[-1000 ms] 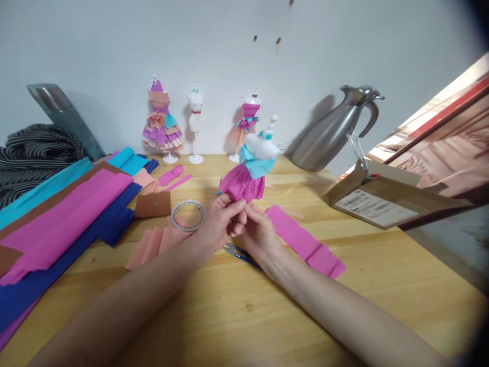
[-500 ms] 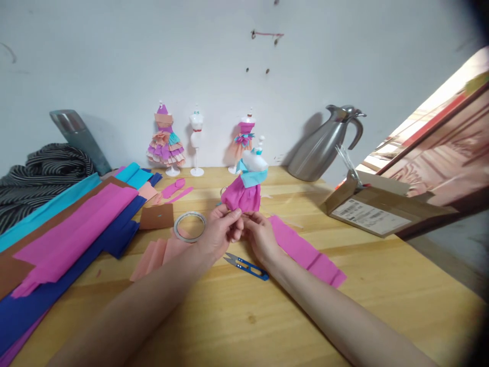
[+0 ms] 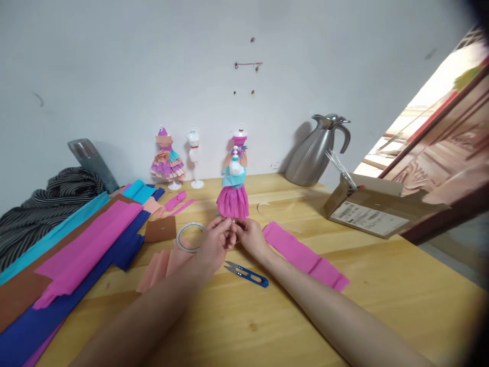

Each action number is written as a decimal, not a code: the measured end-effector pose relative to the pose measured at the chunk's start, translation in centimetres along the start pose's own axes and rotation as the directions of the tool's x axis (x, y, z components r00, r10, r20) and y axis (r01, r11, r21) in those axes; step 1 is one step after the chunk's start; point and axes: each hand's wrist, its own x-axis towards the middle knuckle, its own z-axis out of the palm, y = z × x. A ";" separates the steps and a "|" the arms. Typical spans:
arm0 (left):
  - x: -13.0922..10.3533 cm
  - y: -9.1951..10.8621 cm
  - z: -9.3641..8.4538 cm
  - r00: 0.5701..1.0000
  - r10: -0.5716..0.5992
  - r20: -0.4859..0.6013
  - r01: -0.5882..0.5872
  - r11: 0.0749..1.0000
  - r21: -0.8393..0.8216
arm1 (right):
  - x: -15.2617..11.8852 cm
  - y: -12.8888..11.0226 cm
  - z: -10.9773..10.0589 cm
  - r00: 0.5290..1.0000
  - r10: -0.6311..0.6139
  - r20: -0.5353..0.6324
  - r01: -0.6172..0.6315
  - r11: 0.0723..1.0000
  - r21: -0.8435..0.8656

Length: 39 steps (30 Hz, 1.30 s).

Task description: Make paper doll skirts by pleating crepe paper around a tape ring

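A small white mannequin (image 3: 236, 168) stands upright in front of me, dressed in a light blue paper band (image 3: 234, 179) and a gathered magenta crepe-paper skirt (image 3: 233, 201). My left hand (image 3: 219, 237) and my right hand (image 3: 250, 237) meet just below the skirt's hem. Both have their fingers closed, pinching at the mannequin's lower end; the stand and the exact grip are hidden behind the fingers. Blue thread snips (image 3: 247, 274) lie on the table just nearer to me than the hands. To the right of my right hand lies a magenta paper strip (image 3: 305, 255).
Left of my hands are a tape roll (image 3: 178, 238), peach paper (image 3: 156, 267), a brown piece (image 3: 160, 229) and long crepe sheets (image 3: 87, 244). Other mannequins (image 3: 167, 158) line the wall. A steel jug (image 3: 307, 155) and cardboard box (image 3: 369, 216) stand right.
The mannequin has gone from leaning right to upright, its skirt now hanging straight. My hands stay together at its lower end. The whole view has shifted a little.
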 end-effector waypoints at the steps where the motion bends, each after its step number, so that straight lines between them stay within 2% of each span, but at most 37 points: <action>1: 0.0 0.2 0.1 1.000 0.003 -0.009 -0.004 1.000 -0.022 | 0.1 0.1 0.1 1.000 0.001 0.001 -0.001 1.000 -0.012; 10: 0.6 1.6 2.8 0.985 -0.055 -0.162 0.024 0.982 -0.187 | 0.5 1.1 0.4 0.999 0.036 -0.025 -0.038 0.998 -0.050; 18: 2.3 1.7 4.3 0.979 -0.079 -0.188 0.026 0.963 -0.267 | 0.5 1.0 0.2 0.997 0.067 -0.038 -0.069 0.995 -0.069; 23: 2.8 1.3 4.3 0.980 -0.027 -0.198 -0.038 0.949 -0.314 | 0.6 0.6 0.0 0.994 0.100 -0.033 -0.104 0.987 -0.124; 31: 3.1 1.5 4.1 0.984 -0.024 -0.175 -0.039 0.937 -0.346 | 0.7 0.2 0.1 0.994 0.088 -0.060 -0.098 0.977 -0.190; 39: 3.3 1.7 3.9 0.983 0.007 -0.184 -0.072 0.934 -0.351 | 0.9 0.3 0.1 0.993 0.089 -0.076 -0.102 0.979 -0.175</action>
